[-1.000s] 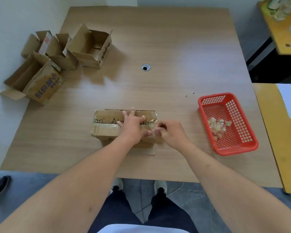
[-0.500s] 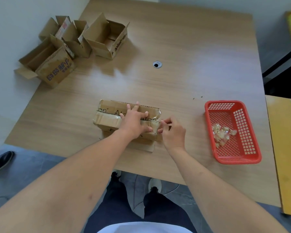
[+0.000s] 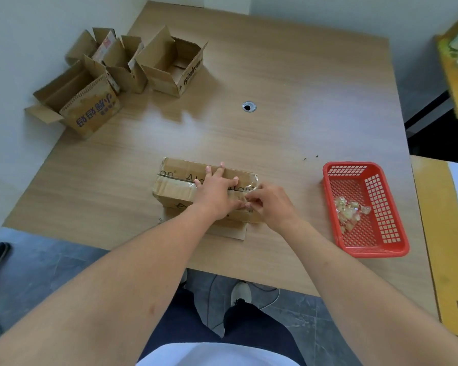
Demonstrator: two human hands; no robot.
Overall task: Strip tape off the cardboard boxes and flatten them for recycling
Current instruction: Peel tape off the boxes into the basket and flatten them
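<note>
A taped brown cardboard box (image 3: 175, 186) lies near the front of the wooden table (image 3: 288, 88). My left hand (image 3: 214, 191) rests flat on its top, fingers spread and straight. Clear tape (image 3: 245, 190) runs along the box's top and over its right end. My right hand (image 3: 273, 204) is at that right end, its fingertips pinching the tape's edge beside my left thumb.
Three opened cardboard boxes (image 3: 167, 62) stand at the table's back left corner. A red plastic basket (image 3: 365, 207) with crumpled tape bits sits to the right. A round cable hole (image 3: 249, 107) is mid-table. A yellow table (image 3: 450, 233) adjoins on the right.
My right hand has shifted along the box's right end and its fingers have closed on the tape edge. My left hand stays pressed on the box. The camera view has swung slightly.
</note>
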